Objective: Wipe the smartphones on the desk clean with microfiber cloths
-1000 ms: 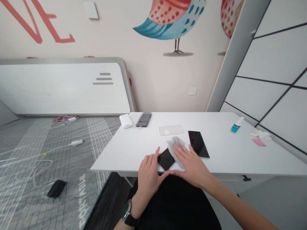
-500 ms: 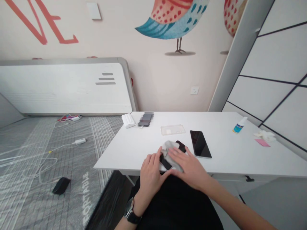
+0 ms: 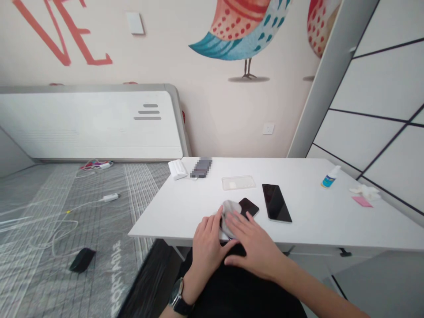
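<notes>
A black smartphone [image 3: 249,206] lies at a slant near the front edge of the white desk, its lower left part covered. My left hand [image 3: 208,238] grips the phone's near left end, with the thumb toward the desk edge. On the phone is a crumpled grey cloth [image 3: 229,221]. My right hand [image 3: 251,240] presses this cloth against the screen with long, flat fingers, the thumb held apart. Just right of the phone rests a black tablet [image 3: 277,203]. A transparent phone case [image 3: 238,182] lies behind the phone.
At the desk's [image 3: 165,216] back left are a white box-like object [image 3: 177,169] and a blurred-out dark item [image 3: 201,168]. A small spray bottle [image 3: 330,176], white tissue [image 3: 365,191] and pink slip [image 3: 362,202] lie far right. Cables and a black pouch-like object [image 3: 82,259] are on the floor covering.
My right hand has slid the cloth down and left along the phone, uncovering more of its upper right end. My left hand stays at the phone's left end. The view has tilted slightly.
</notes>
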A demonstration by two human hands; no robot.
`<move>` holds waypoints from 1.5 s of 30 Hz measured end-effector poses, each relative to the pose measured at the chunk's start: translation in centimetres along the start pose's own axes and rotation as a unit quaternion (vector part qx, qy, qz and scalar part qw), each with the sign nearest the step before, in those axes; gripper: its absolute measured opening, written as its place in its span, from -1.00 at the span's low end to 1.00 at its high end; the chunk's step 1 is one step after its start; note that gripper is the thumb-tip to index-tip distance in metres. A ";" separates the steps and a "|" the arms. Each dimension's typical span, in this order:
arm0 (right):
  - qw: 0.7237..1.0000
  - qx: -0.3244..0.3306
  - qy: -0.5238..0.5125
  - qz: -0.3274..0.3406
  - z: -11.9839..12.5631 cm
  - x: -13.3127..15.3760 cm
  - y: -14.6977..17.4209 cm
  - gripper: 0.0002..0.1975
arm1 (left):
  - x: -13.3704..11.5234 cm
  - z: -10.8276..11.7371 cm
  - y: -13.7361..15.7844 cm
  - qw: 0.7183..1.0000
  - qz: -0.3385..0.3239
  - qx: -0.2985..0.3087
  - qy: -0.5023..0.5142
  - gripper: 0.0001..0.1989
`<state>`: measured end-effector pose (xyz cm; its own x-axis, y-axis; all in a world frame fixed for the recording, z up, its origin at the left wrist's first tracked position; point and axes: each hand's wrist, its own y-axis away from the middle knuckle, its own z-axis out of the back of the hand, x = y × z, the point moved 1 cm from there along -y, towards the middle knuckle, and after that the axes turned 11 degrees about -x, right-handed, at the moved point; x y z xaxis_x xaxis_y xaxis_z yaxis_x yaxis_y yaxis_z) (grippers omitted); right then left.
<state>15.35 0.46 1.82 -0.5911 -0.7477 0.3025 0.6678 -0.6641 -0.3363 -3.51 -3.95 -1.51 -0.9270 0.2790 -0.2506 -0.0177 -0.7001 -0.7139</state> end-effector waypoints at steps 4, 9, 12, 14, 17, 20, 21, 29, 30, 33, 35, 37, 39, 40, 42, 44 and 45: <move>1.000 0.007 0.016 -0.023 0.5 0.1 -0.5 -0.23 | 0.0 0.0 0.0 1.000 0.002 0.004 0.004 -0.11; 0.999 -0.001 0.031 -0.018 0.2 0.0 -0.1 -0.08 | 0.0 0.0 0.0 1.000 0.004 0.008 0.011 -0.14; 0.999 0.001 0.006 0.043 0.1 -0.4 1.3 -0.13 | -0.1 0.1 -0.1 1.000 0.006 0.004 0.004 -0.12; 0.998 -0.034 0.049 -0.008 0.3 -1.1 2.0 -0.21 | -0.2 0.1 -0.1 1.000 0.003 -0.003 0.010 -0.10; 0.994 -0.057 0.080 -0.043 0.3 -1.3 2.6 -0.12 | -0.2 0.1 -0.1 1.000 -0.002 -0.008 0.018 -0.08; 0.999 -0.025 0.035 0.032 0.1 -0.8 2.9 -0.07 | -0.2 0.1 -0.1 1.000 0.001 -0.006 0.007 -0.07; 0.998 -0.021 0.030 0.043 0.2 -0.8 2.8 -0.11 | -0.1 0.1 -0.1 1.000 0.001 -0.007 0.005 -0.06; 0.996 -0.053 0.071 0.015 -0.4 -0.8 3.3 -0.08 | -0.3 0.2 -0.1 0.999 0.010 -0.027 0.032 -0.43; 0.997 -0.040 0.056 0.047 -0.6 -0.4 3.6 -0.08 | -0.2 0.2 0.0 0.999 0.003 -0.027 0.032 -0.48; 0.994 -0.062 0.071 0.049 -0.6 -0.9 4.2 -0.11 | 0.0 0.4 0.1 0.997 -0.042 -0.051 0.048 -0.53; 0.988 -0.109 0.110 0.003 -0.2 -2.0 4.1 -0.10 | 0.2 0.4 0.0 0.992 -0.072 -0.079 0.069 -0.53; 0.981 -0.143 0.130 -0.022 0.1 -2.3 3.7 -0.05 | 0.3 0.3 0.0 0.987 -0.098 -0.093 0.087 -0.59; 0.979 -0.159 0.127 -0.010 0.1 -1.4 3.3 -0.03 | 0.3 0.2 -0.1 0.983 -0.112 -0.107 0.098 -0.74; 0.980 -0.161 0.119 0.005 0.1 -0.6 3.1 -0.03 | 0.3 0.1 -0.1 0.982 -0.115 -0.115 0.099 -0.81; 0.982 -0.152 0.095 0.055 -0.1 0.9 2.7 -0.05 | 0.1 -0.2 -0.2 0.979 -0.117 -0.136 0.091 -0.90; 0.983 -0.129 0.074 0.106 -0.1 1.5 2.3 -0.08 | -0.2 -0.3 -0.2 0.978 -0.118 -0.150 0.082 -0.82; 0.983 -0.125 0.074 0.115 0.0 1.2 2.1 -0.10 | -0.3 -0.3 -0.3 0.979 -0.117 -0.148 0.082 -0.81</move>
<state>15.98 -1.84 1.48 -0.5093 -0.8581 0.0660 0.6703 -0.4436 -0.5949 -3.13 -3.61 -1.42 -0.8375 0.5276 -0.1420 -0.0907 -0.3905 -0.9161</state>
